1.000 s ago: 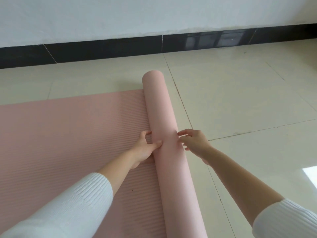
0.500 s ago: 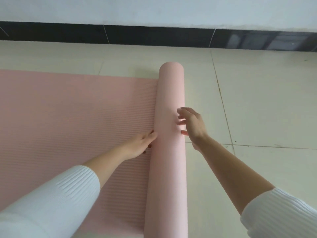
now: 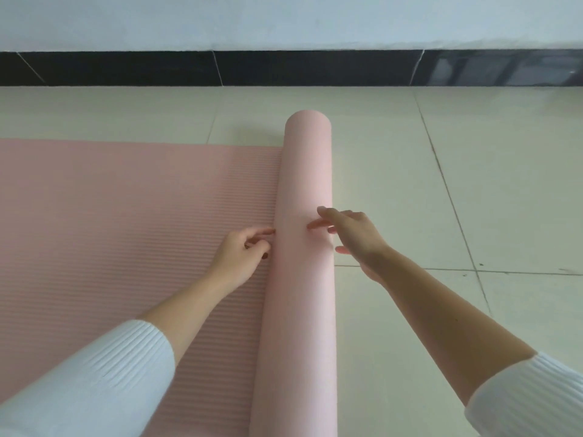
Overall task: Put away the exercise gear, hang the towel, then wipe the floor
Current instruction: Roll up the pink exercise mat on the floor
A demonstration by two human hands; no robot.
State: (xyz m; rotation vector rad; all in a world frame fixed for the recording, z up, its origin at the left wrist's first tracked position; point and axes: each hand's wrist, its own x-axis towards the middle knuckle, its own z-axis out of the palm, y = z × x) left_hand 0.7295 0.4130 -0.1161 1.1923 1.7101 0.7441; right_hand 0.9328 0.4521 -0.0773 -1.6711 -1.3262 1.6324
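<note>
Underfoot, cream tile floor (image 3: 441,184), black skirting (image 3: 284,69) (white wall (image 3: 284,20) above); left hand (image 3: 241,258), right hand (image 3: 353,234) released at pink mat (image 3: 126,200).

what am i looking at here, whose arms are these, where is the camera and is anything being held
There is no machine here: a person wears one wide-angle camera on the head, looking down at their own arms. A pink yoga mat lies on the tiled floor, one end wound into a roll. The left hand, fingers partly curled, touches the roll's left side; whether it pinches anything is unclear. The right hand reaches over the roll with straight fingers, fingertips on it, gripping nothing.
</note>
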